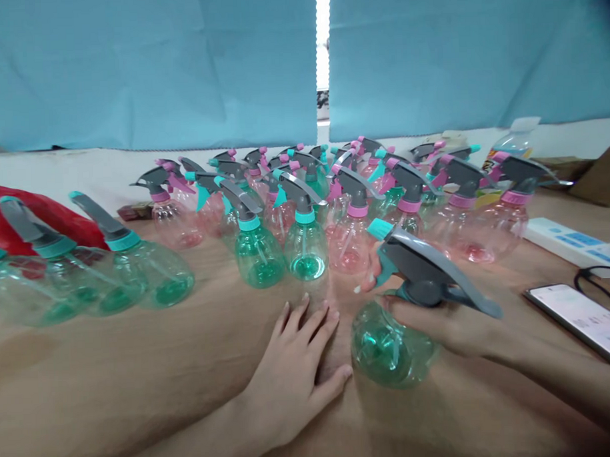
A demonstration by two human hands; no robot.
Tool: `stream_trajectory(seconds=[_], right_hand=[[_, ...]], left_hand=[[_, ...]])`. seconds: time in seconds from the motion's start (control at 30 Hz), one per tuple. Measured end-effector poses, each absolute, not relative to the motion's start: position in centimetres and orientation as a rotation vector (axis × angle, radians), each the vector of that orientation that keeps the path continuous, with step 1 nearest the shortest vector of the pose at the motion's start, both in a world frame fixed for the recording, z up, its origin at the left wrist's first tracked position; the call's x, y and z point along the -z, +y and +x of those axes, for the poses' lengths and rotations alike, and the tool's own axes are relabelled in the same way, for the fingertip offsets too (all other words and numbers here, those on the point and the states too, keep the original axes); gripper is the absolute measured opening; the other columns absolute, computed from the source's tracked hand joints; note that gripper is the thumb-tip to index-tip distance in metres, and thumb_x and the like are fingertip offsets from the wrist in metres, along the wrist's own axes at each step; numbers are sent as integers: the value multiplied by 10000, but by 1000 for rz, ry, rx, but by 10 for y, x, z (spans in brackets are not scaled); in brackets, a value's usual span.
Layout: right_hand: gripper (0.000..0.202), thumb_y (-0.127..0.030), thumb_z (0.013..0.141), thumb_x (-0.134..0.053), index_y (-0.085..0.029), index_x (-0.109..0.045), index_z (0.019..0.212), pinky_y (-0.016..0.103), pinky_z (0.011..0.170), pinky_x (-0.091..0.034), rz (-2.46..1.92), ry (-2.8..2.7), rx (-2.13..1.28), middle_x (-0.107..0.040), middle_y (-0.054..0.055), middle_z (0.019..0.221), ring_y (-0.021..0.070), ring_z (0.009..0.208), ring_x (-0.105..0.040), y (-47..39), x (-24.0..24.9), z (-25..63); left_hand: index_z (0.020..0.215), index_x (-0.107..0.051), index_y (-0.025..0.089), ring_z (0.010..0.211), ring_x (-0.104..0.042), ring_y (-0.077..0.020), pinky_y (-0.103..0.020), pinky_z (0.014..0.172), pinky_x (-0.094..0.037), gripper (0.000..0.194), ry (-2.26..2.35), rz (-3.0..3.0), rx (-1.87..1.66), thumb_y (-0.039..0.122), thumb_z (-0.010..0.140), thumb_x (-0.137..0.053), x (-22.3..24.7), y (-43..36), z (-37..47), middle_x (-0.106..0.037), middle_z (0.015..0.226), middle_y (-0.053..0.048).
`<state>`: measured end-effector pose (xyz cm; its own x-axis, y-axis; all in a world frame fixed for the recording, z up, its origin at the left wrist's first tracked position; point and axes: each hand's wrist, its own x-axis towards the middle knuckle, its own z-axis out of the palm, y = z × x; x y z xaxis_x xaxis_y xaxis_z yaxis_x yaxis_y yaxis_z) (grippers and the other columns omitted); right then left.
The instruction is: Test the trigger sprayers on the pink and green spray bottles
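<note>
My right hand (438,320) is wrapped round the neck of a green spray bottle (394,352), whose grey and teal trigger head (421,264) tilts over it. One finger of that hand lies by the teal trigger. Flat on the table, fingers spread, my left hand (295,375) rests just left of this bottle and holds nothing. Two green spray bottles stand beyond the left hand, one (258,257) beside the other (306,248). To their right is a pink spray bottle (350,247).
Several green spray bottles (161,273) stand at left before a red bag (79,216). More pink and green ones fill the back. At right lie a phone (583,319), a cable and a white power strip (570,239). A blue curtain (154,74) hangs behind the wooden table (140,381).
</note>
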<state>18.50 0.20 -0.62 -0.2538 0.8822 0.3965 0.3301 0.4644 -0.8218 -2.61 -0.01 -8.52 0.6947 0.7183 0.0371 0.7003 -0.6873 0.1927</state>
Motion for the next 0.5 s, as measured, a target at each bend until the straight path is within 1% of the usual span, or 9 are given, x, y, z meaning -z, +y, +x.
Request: stream_trajectory(seconds=[0.1, 0.17, 0.27, 0.33, 0.4, 0.5], right_hand=[[169, -148, 680, -529, -273, -566, 789, 312, 569, -529, -1019, -1799, -852, -666, -14, 803, 182, 672, -649, 5, 10, 183], [136, -180, 711, -543, -259, -595, 810, 327, 622, -546, -1013, -1802, -871, -688, 9, 865, 192, 735, -665, 9, 16, 182], [67, -227, 752, -587, -239, -616, 811, 345, 705, -558, -1072, -1779, -785, -702, 25, 841, 199, 790, -677, 11, 25, 181], [48, -258, 771, -596, -240, -628, 803, 357, 719, -558, -1133, -1778, -718, -701, 19, 793, 203, 777, -682, 9, 26, 179], [74, -301, 783, -602, -250, -636, 826, 357, 680, -556, -1181, -1780, -678, -692, 9, 759, 203, 728, -675, 6, 23, 177], [171, -407, 761, -651, -271, -622, 861, 326, 542, -519, -1217, -1751, -605, -642, -12, 669, 190, 602, -625, -1, 15, 175]], left_hand=[[1440, -352, 186, 1384, -224, -339, -556, 1090, -233, 613, 1153, 2737, -183, 533, 940, -429, 86, 0, -26, -354, 1493, -68], [1437, -355, 185, 1382, -233, -337, -557, 1092, -230, 612, 1151, 2740, -204, 533, 939, -431, 86, 1, -26, -365, 1488, -68], [1442, -344, 167, 1379, -239, -340, -561, 1091, -229, 625, 1149, 2749, -204, 533, 942, -426, 86, 1, -26, -360, 1489, -78], [1440, -345, 158, 1379, -235, -345, -561, 1092, -225, 629, 1150, 2756, -183, 533, 942, -425, 85, 1, -25, -350, 1494, -82], [1437, -350, 153, 1379, -232, -349, -559, 1094, -221, 627, 1153, 2764, -172, 528, 941, -431, 84, 0, -25, -345, 1497, -83], [1419, -380, 146, 1367, -258, -354, -557, 1089, -234, 620, 1169, 2771, -178, 527, 935, -448, 83, 0, -25, -368, 1484, -97]])
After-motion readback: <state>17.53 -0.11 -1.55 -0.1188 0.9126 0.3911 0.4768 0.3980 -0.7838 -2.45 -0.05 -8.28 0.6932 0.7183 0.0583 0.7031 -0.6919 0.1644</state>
